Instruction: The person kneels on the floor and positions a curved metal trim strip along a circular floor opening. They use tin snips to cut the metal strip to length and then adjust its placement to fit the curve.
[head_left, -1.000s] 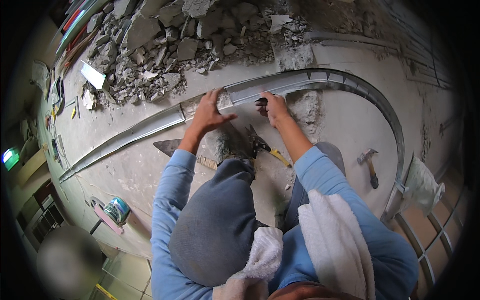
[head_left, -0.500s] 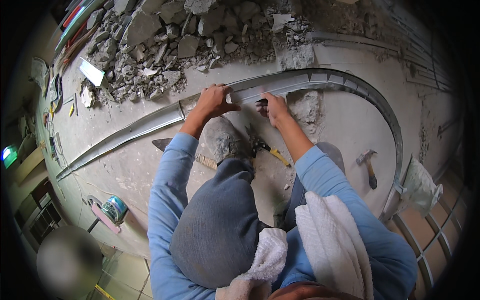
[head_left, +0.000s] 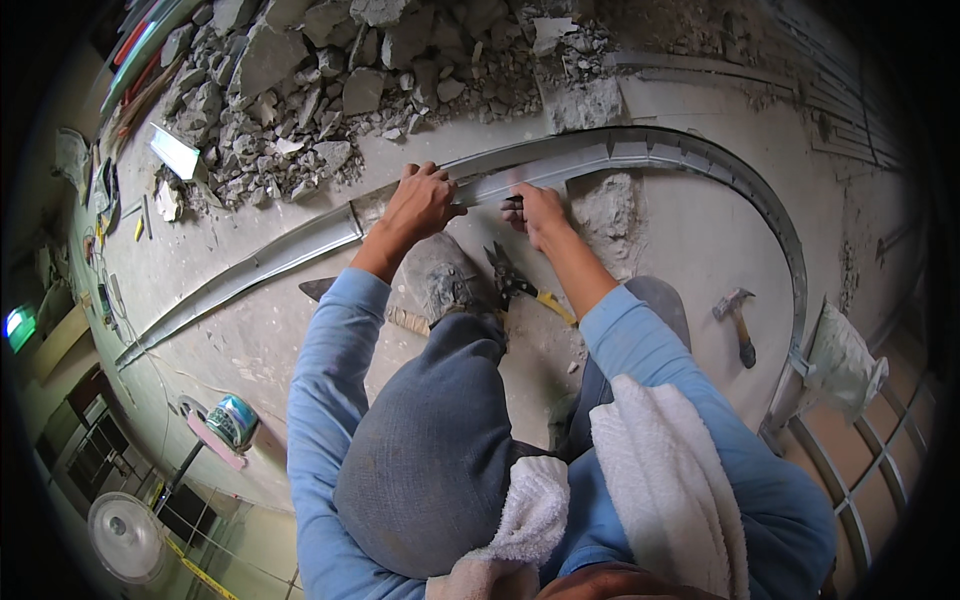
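Note:
A long grey metal track [head_left: 582, 162] curves across the floor, its bent right part cut into short segments. My left hand [head_left: 418, 205] is closed over the track near its middle, fingers on the far side and thumb on the near side. Just right of it, my right hand [head_left: 540, 214] is closed by the track's near flange, with a small dark thing showing at its fingers; its kind is unclear. Tin snips [head_left: 525, 284] with yellow-and-black handles lie on the floor between my legs. A hammer [head_left: 738, 327] lies to the right.
Broken concrete rubble [head_left: 330, 90] is heaped beyond the track. A straighter metal channel [head_left: 250, 275] stretches to the left. A bucket [head_left: 232, 420] stands at the lower left, near a round fan-like object [head_left: 126, 537]. A pale bag [head_left: 842, 360] sits by the track's right end.
The left thumb has drawn in closer to the track. The right hand has shifted only slightly beside the flange, and the whole view has moved a little.

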